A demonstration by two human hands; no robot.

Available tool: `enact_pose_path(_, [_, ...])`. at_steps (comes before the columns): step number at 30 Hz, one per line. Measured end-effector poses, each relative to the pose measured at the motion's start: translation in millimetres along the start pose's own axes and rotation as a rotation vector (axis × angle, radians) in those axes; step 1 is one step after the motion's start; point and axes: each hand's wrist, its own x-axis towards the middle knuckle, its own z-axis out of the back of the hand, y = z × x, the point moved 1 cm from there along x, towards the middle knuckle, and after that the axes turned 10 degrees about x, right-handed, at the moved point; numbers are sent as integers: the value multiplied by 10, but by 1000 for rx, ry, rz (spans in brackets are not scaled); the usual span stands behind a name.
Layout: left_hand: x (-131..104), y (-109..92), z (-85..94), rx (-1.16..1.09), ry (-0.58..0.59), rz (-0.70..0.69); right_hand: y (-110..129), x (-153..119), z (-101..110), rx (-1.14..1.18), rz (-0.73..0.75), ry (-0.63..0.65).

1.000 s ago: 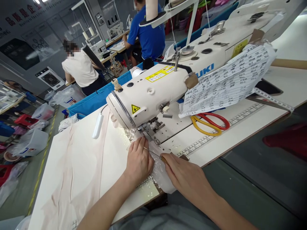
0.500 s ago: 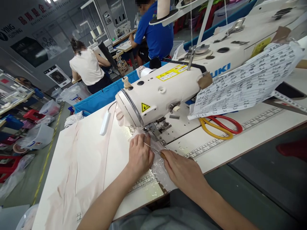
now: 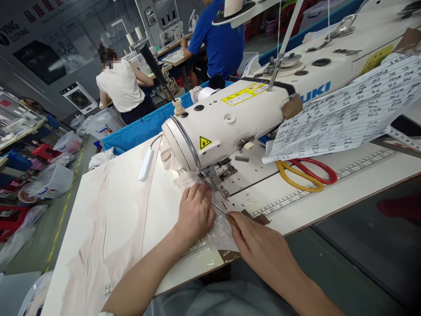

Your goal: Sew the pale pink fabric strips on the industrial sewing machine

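My left hand (image 3: 196, 213) is closed on pale, sheer fabric (image 3: 221, 232) just in front of the needle area of a white sewing machine (image 3: 217, 123). My right hand (image 3: 255, 230) is closed around the brownish handle of a thin metal pointed tool (image 3: 215, 205). The tool's shaft points toward my left fingers, where its tip is hard to make out. Part of the fabric lies under the presser foot area (image 3: 215, 177), and some hangs near the table's front edge.
Red and yellow-handled scissors (image 3: 304, 175) lie right of the machine under a handwritten sheet (image 3: 345, 112). Pale pink fabric (image 3: 125, 210) spreads over the table's left side, near a small white lamp (image 3: 146, 164). Two people (image 3: 121, 90) sit at machines beyond a blue cloth trough (image 3: 144, 127).
My right hand and the tool have moved slightly right and down. My left hand has shifted a little right, still on the fabric. The view has shifted slightly.
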Motion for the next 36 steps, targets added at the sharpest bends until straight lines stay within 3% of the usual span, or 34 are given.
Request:
enact_pose_path(12, [-24,-50,-17,27,41,30,-63,-123,128,19,40,-49])
enact_pose_path(22, [-33,-80,-7,35,70,28,-181,-168,164,83,-68,-38])
enact_pose_path(29, [-57,-71,9,79,101,-4,-327,-217,210,284,-225,19])
enact_pose_path(36, [-59,-99,11,80,98,13,-343,-217,195,257,-221,-4])
